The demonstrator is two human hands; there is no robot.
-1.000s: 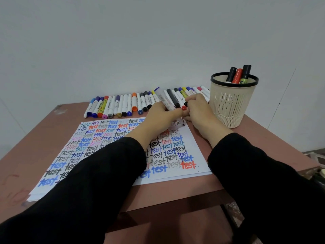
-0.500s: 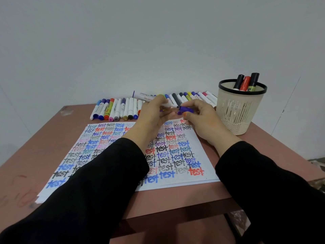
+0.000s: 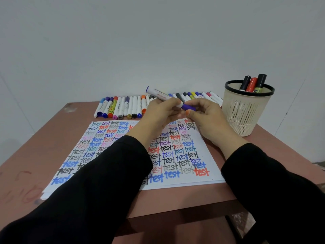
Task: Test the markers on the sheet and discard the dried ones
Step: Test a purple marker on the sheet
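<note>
My left hand [image 3: 158, 111] grips the white barrel of a purple marker [image 3: 159, 95] held above the sheet, its back end pointing up and left. My right hand [image 3: 205, 115] pinches the marker's purple cap [image 3: 188, 107] at the barrel's front end. Whether the cap is seated or pulled free, I cannot tell. Below both hands lies the white sheet [image 3: 175, 155], covered with the word "test" in many colours. A row of markers [image 3: 123, 106] lies along the table's far edge, continuing behind my hands to the right [image 3: 198, 95].
A beige mesh basket with a black rim [image 3: 246, 111] stands at the right on the brown table [image 3: 44, 138]; three markers stick out of it. A plain wall rises just behind the table. The table's front edge runs under my sleeves.
My hands lifted a purple marker out of the row and raised it above the sheet. The left hand now holds the barrel and the right hand holds the cap.
</note>
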